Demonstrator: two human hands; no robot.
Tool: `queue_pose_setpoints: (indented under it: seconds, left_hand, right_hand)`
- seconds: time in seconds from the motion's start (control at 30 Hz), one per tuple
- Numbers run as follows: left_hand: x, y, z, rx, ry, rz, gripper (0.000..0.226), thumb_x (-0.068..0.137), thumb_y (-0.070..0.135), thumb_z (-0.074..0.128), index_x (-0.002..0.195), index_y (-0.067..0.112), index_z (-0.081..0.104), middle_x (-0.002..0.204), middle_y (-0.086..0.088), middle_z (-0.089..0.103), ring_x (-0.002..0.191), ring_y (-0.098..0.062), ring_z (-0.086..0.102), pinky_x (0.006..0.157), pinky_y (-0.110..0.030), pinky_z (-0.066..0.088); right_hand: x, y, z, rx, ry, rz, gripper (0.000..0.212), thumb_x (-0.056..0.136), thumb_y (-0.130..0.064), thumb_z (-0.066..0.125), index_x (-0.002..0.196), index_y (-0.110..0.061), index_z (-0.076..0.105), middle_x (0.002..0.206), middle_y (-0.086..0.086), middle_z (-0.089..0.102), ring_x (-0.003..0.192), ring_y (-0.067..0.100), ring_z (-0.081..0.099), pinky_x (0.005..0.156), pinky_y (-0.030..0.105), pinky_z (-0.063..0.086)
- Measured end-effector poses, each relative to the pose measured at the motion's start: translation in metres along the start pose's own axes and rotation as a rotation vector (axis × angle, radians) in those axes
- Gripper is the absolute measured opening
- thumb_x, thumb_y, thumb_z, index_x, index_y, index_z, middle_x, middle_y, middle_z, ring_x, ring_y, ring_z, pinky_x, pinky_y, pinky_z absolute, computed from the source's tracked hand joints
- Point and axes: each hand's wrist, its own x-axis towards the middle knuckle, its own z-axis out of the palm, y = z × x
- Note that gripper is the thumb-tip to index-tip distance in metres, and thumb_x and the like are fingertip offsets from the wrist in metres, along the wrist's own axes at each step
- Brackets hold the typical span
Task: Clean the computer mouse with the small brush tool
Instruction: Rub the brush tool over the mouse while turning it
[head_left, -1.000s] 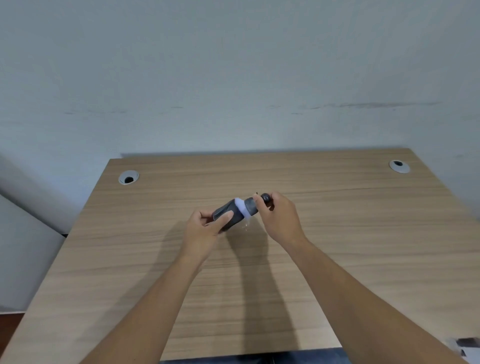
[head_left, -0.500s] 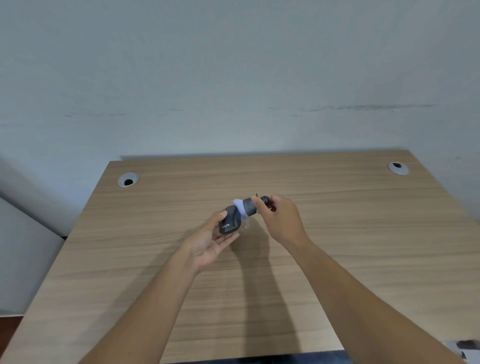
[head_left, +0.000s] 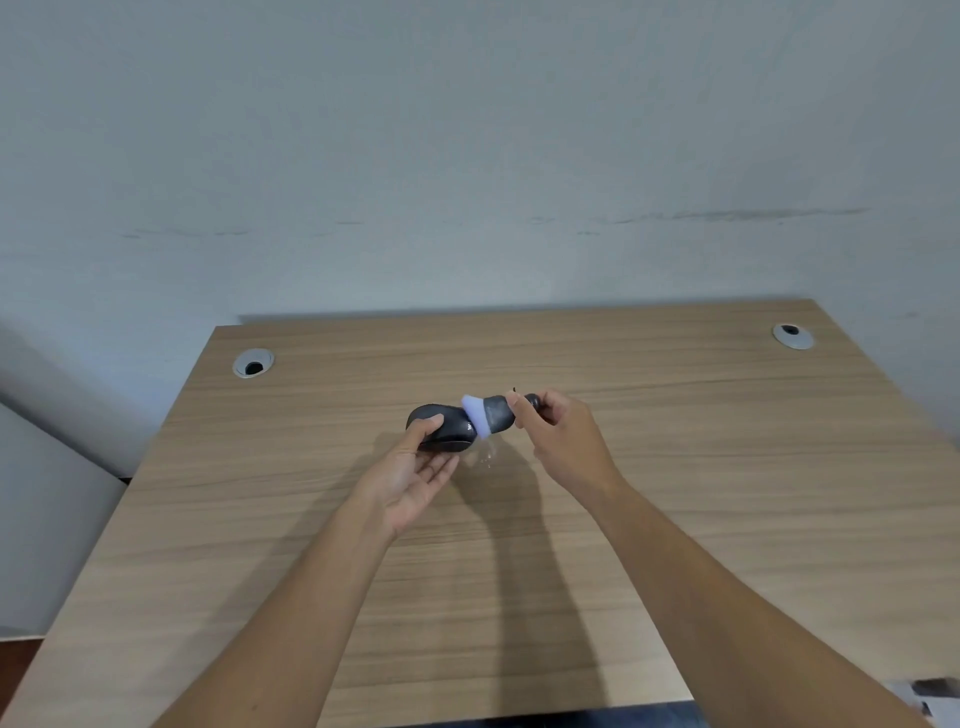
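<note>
Since the earlier frame the mouse (head_left: 449, 428) lies flatter, turned leftward in the left hand (head_left: 410, 478), whose grip pinches it under the thumb above the bench (head_left: 675, 467). The right hand (head_left: 563, 441) pinches the brush (head_left: 496, 413), bristles touching the mouse.

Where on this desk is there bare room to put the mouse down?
The desk is bare along the back between the left grommet and the right grommet, and along both side edges. The middle is crowded: left hand holding the mouse, right hand holding the brush, a small clear bit beneath them.
</note>
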Motion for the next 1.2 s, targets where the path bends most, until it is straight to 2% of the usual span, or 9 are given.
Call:
queue_pose_setpoints:
  seconds: [0.13, 0.27, 0.43, 0.57, 0.67, 0.77, 0.9, 1.07, 1.2]
  left_hand:
    - [-0.001, 0.000, -0.002, 0.026, -0.021, 0.007, 0.039, 0.101, 0.012, 0.073, 0.137, 0.004, 0.062, 0.117, -0.017, 0.074, 0.105, -0.027, 0.077, 0.112, -0.043, 0.056]
    - [0.001, -0.001, -0.002, 0.016, -0.015, 0.031, 0.055, 0.102, 0.009, 0.071, 0.152, 0.000, 0.053, 0.118, -0.017, 0.074, 0.101, -0.029, 0.077, 0.095, -0.040, 0.061]
    - [-0.001, -0.001, 0.000, 0.003, -0.024, 0.031, 0.041, 0.101, 0.010, 0.072, 0.140, 0.000, 0.062, 0.117, -0.016, 0.072, 0.105, -0.029, 0.074, 0.095, -0.041, 0.061]
    - [-0.001, 0.001, -0.002, -0.003, -0.038, 0.017, 0.022, 0.101, 0.012, 0.073, 0.121, 0.002, 0.070, 0.118, -0.016, 0.072, 0.110, -0.027, 0.073, 0.100, -0.043, 0.061]
    - [0.000, 0.001, -0.004, -0.023, -0.039, 0.000, 0.029, 0.101, 0.012, 0.074, 0.126, 0.000, 0.068, 0.121, -0.019, 0.071, 0.118, -0.031, 0.070, 0.108, -0.045, 0.057]
    - [-0.001, 0.001, -0.007, -0.025, -0.053, -0.049, 0.032, 0.099, 0.010, 0.075, 0.127, -0.003, 0.066, 0.122, -0.022, 0.069, 0.113, -0.034, 0.072, 0.107, -0.048, 0.059]
    - [-0.002, 0.001, -0.009, -0.018, -0.041, -0.069, 0.024, 0.100, 0.009, 0.072, 0.121, -0.002, 0.067, 0.122, -0.025, 0.071, 0.118, -0.037, 0.071, 0.115, -0.049, 0.053]
    - [-0.003, 0.002, -0.007, -0.006, -0.060, -0.070, 0.033, 0.099, 0.009, 0.073, 0.128, -0.004, 0.065, 0.134, -0.028, 0.067, 0.124, -0.038, 0.071, 0.110, -0.048, 0.058]
    - [-0.004, 0.002, -0.007, -0.003, -0.075, -0.072, 0.034, 0.100, 0.007, 0.072, 0.131, -0.006, 0.066, 0.132, -0.021, 0.069, 0.137, -0.036, 0.065, 0.109, -0.050, 0.059]
  right_hand:
    - [0.005, 0.007, 0.000, -0.114, 0.082, -0.014, 0.045, 0.102, -0.046, 0.069, 0.088, -0.003, 0.072, 0.068, -0.007, 0.053, 0.057, 0.010, 0.042, 0.059, 0.030, 0.036]
    - [0.004, 0.002, 0.000, -0.062, 0.080, 0.005, 0.045, 0.104, -0.046, 0.067, 0.088, -0.004, 0.072, 0.065, -0.011, 0.053, 0.055, 0.008, 0.043, 0.058, 0.027, 0.035]
    - [-0.001, -0.005, 0.000, 0.032, -0.008, 0.014, 0.037, 0.104, -0.043, 0.069, 0.079, -0.016, 0.068, 0.052, -0.019, 0.049, 0.044, 0.003, 0.040, 0.057, 0.027, 0.034]
    - [-0.005, -0.001, -0.003, 0.088, -0.038, 0.033, 0.042, 0.103, -0.045, 0.071, 0.080, -0.010, 0.071, 0.056, -0.017, 0.048, 0.051, 0.007, 0.038, 0.062, 0.034, 0.037]
    - [-0.009, 0.000, -0.003, 0.091, -0.094, 0.024, 0.041, 0.103, -0.044, 0.073, 0.079, -0.011, 0.073, 0.057, -0.017, 0.053, 0.052, 0.006, 0.040, 0.062, 0.033, 0.038]
    - [-0.006, 0.002, -0.004, 0.002, -0.010, -0.008, 0.034, 0.104, -0.041, 0.072, 0.074, -0.024, 0.071, 0.061, -0.016, 0.060, 0.052, 0.001, 0.046, 0.061, 0.025, 0.039]
    - [-0.002, 0.003, -0.006, 0.023, 0.055, 0.007, 0.035, 0.103, -0.042, 0.071, 0.077, -0.020, 0.074, 0.061, -0.016, 0.058, 0.056, 0.005, 0.046, 0.064, 0.031, 0.039]
    - [-0.009, -0.004, -0.003, 0.062, -0.107, -0.007, 0.038, 0.102, -0.041, 0.075, 0.077, -0.012, 0.072, 0.062, -0.016, 0.060, 0.052, 0.001, 0.047, 0.059, 0.021, 0.036]
    - [-0.007, -0.002, -0.001, 0.018, 0.020, -0.062, 0.035, 0.102, -0.042, 0.073, 0.079, -0.015, 0.074, 0.066, -0.004, 0.062, 0.062, 0.007, 0.050, 0.066, 0.030, 0.041]
